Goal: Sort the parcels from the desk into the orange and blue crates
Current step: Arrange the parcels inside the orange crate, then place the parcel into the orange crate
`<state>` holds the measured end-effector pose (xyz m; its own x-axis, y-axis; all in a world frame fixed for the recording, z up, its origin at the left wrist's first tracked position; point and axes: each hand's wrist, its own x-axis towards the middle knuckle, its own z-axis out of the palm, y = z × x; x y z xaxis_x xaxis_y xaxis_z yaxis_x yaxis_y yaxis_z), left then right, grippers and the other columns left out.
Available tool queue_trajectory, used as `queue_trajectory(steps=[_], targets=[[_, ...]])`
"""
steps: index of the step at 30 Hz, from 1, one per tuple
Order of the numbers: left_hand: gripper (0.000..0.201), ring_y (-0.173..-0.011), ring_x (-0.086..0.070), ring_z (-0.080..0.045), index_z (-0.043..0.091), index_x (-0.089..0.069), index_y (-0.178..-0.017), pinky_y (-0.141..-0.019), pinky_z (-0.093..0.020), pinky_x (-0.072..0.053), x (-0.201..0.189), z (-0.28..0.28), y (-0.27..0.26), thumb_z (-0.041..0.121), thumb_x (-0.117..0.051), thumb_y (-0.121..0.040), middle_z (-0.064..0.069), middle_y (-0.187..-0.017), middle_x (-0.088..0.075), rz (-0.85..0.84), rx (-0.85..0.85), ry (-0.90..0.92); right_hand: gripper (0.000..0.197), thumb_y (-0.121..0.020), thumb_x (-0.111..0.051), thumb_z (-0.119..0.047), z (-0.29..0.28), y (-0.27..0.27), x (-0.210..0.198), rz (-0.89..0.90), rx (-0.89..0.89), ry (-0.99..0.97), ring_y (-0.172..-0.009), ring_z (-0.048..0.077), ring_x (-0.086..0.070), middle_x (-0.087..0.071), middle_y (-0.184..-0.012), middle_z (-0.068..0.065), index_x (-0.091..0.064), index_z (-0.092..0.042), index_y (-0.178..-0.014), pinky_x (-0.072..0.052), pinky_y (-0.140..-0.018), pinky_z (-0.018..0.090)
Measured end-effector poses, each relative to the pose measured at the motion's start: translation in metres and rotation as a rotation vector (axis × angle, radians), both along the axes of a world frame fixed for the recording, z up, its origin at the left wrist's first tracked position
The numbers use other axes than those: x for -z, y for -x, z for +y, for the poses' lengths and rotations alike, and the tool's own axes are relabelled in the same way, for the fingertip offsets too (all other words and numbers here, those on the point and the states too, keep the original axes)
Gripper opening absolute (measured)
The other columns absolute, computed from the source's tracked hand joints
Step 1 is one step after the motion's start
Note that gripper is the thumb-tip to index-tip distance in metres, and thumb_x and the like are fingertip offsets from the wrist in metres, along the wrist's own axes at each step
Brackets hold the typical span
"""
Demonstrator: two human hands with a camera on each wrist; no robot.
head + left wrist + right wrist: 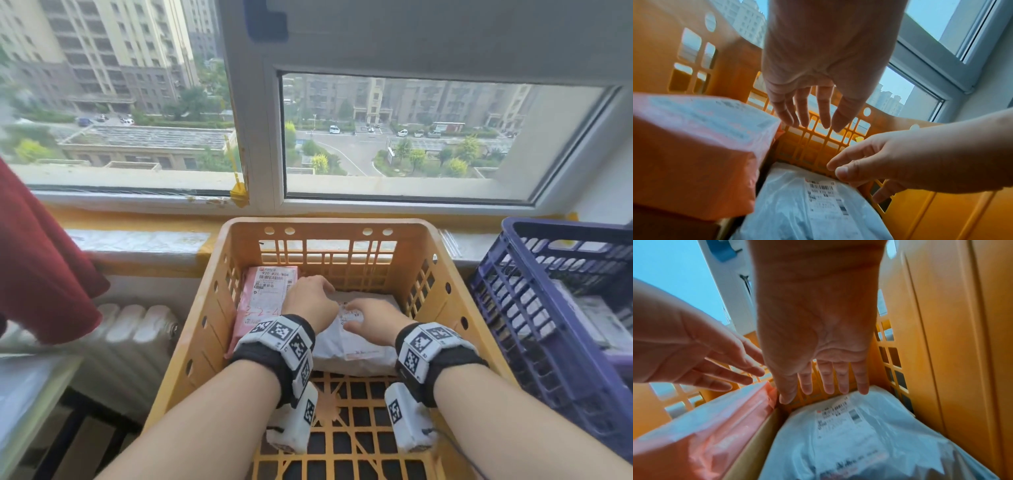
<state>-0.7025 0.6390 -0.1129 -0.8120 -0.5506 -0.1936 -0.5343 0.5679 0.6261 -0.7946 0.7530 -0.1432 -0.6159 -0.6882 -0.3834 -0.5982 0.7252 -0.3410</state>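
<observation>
The orange crate [329,224] stands below the window, and both my hands are inside it. A pink parcel [263,301] lies along its left side and a white parcel [356,356] with a printed label lies to the right. My left hand [315,291] hovers over the gap between the two parcels, fingers straight, holding nothing. My right hand [370,315] is spread just over the white parcel's label, also holding nothing. The left wrist view shows the left hand [812,113] above the pink parcel [694,146] and white parcel [797,207]. In the right wrist view the right hand [824,382] reaches over the white parcel [859,434].
The blue crate [565,229] stands right beside the orange one and holds pale parcels [599,318]. A red cloth [41,257] hangs at the left over a white radiator [137,325]. The windowsill [137,240] runs behind both crates.
</observation>
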Motion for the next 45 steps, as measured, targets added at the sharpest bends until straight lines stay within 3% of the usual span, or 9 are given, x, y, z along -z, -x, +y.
queue_trajectory(steps=[11, 15, 19, 24, 28, 32, 36, 41, 45], targets=[[0.02, -0.101, -0.058, -0.015, 0.023, -0.07, -0.1, -0.087, -0.029, -0.047, -0.058, -0.013, -0.053, 0.016, -0.056, -0.088, 0.003, -0.113, -0.065, 0.123, -0.181, 0.062, 0.036, -0.1, -0.053, -0.035, -0.011, -0.034, -0.071, 0.063, -0.086, 0.109, -0.117, 0.019, -0.057, -0.061, -0.131, 0.003, -0.059, -0.017, -0.131, -0.046, -0.097, 0.031], [0.017, -0.098, -0.059, -0.015, 0.023, -0.07, -0.098, -0.084, -0.028, -0.048, -0.073, -0.02, -0.077, 0.017, -0.057, -0.09, 0.003, -0.11, -0.067, 0.155, -0.223, 0.067, 0.031, -0.1, -0.053, -0.034, -0.021, -0.055, -0.093, 0.091, -0.116, 0.149, -0.102, 0.015, -0.058, -0.064, -0.122, 0.001, -0.065, -0.017, -0.123, -0.048, -0.092, 0.03], [0.017, -0.096, -0.06, -0.016, 0.021, -0.072, -0.1, -0.086, -0.03, -0.051, -0.095, -0.032, -0.104, 0.02, -0.057, -0.091, 0.002, -0.108, -0.068, 0.188, -0.257, 0.079, 0.023, -0.1, -0.054, -0.034, -0.039, -0.078, -0.117, 0.123, -0.107, 0.191, -0.084, 0.015, -0.064, -0.07, -0.097, 0.001, -0.069, -0.016, -0.097, -0.049, -0.068, 0.024], [0.021, -0.096, -0.062, -0.018, 0.021, -0.073, -0.097, -0.081, -0.029, -0.05, -0.119, -0.056, -0.151, 0.018, -0.053, -0.09, 0.001, -0.106, -0.069, 0.224, -0.302, 0.114, 0.029, -0.099, -0.055, -0.036, -0.067, -0.118, -0.147, 0.161, -0.126, 0.253, -0.065, 0.012, -0.067, -0.071, -0.075, 0.0, -0.068, -0.015, -0.084, -0.054, -0.061, 0.025], [0.021, -0.086, -0.064, -0.018, 0.022, -0.072, -0.094, -0.068, -0.024, -0.05, -0.133, -0.081, -0.204, 0.018, -0.052, -0.09, 0.0, -0.104, -0.07, 0.228, -0.328, 0.117, 0.029, -0.1, -0.052, -0.035, -0.098, -0.163, -0.165, 0.159, -0.161, 0.295, -0.062, 0.012, -0.065, -0.07, -0.071, -0.001, -0.066, -0.018, -0.081, -0.051, -0.056, 0.023], [0.023, -0.106, -0.062, -0.023, 0.023, -0.073, -0.099, -0.089, -0.029, -0.048, -0.141, -0.111, -0.271, 0.017, -0.052, -0.089, -0.001, -0.112, -0.069, 0.244, -0.411, 0.152, 0.034, -0.1, -0.053, -0.036, -0.142, -0.22, -0.173, 0.141, -0.201, 0.353, -0.061, 0.014, -0.065, -0.071, -0.073, 0.004, -0.069, -0.014, -0.079, -0.051, -0.055, 0.024], [0.024, -0.1, -0.066, -0.026, 0.019, -0.075, -0.096, -0.089, -0.033, -0.053, -0.139, -0.141, -0.337, 0.018, -0.052, -0.089, -0.003, -0.104, -0.071, 0.26, -0.492, 0.114, 0.034, -0.098, -0.056, -0.035, -0.185, -0.283, -0.169, 0.014, -0.201, 0.431, -0.053, 0.015, -0.059, -0.071, -0.067, 0.004, -0.071, -0.011, -0.078, -0.056, -0.058, 0.032], [0.023, -0.098, -0.065, -0.023, 0.022, -0.074, -0.09, -0.088, -0.034, -0.053, -0.13, -0.179, -0.423, 0.016, -0.051, -0.087, 0.0, -0.101, -0.072, 0.254, -0.598, 0.124, 0.028, -0.097, -0.058, -0.024, -0.237, -0.366, -0.158, -0.056, -0.286, 0.473, -0.038, 0.005, -0.05, -0.066, -0.06, 0.0, -0.068, -0.011, -0.074, -0.036, -0.037, 0.014], [0.018, -0.098, -0.063, -0.019, 0.021, -0.071, -0.091, -0.085, -0.028, -0.05, -0.117, -0.211, -0.494, 0.017, -0.054, -0.09, 0.003, -0.102, -0.07, 0.253, -0.663, 0.151, 0.028, -0.098, -0.057, -0.025, -0.274, -0.43, -0.15, -0.128, -0.325, 0.481, -0.05, 0.012, -0.059, -0.071, -0.07, 0.006, -0.071, -0.008, -0.08, -0.044, -0.043, 0.019]])
